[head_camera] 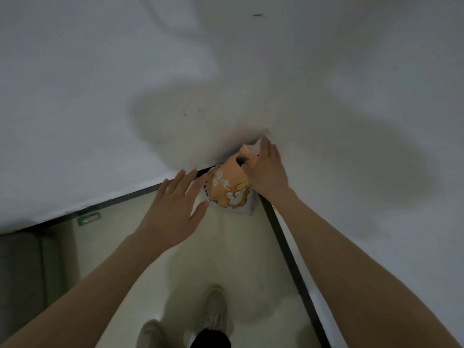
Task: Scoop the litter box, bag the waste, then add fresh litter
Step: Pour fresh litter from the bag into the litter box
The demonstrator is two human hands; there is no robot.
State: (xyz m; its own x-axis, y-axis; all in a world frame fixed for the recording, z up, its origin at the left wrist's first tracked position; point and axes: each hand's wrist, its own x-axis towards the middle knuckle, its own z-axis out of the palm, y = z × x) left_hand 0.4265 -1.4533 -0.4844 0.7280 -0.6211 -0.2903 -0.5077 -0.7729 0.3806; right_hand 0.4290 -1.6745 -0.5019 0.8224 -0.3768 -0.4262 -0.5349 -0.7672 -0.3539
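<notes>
Nearest us, two pale shoes (213,312) stand on the cream floor (241,247), toes pointing toward the far corner. At the near left a grey cushioned edge, perhaps a sofa (22,267), with a small green tag (88,218) just beyond it at the foot of the wall.

Both forearms stretch forward. Our left hand (173,207) is spread flat, fingers straight and apart, hovering just left of the litter bag (231,187); whether the fingertips touch it we cannot tell. It holds nothing.

The litter bag stands in the far corner where the two white walls (100,96) meet, against the dark skirting strip (278,234). Orange front with a white cartoon animal and pale lettering; a dark cut-out handle hole shows near its top. The base looks squat and spread on the floor.

Our right hand (268,169) lies on the bag's upper right side, fingers straight along the top flap, thumb toward the handle hole. It rests or presses there; no closed grip shows.

Handling, as we judge it: a full sack, heavy and slumping, with a smooth film skin likely to slip under flat palms. The cut-out hole is the natural hold for one hand; the other would serve best low on the left flank or under the base. The top flap looks soft and creased, so pulling by it alone risks tearing or tipping.
</notes>
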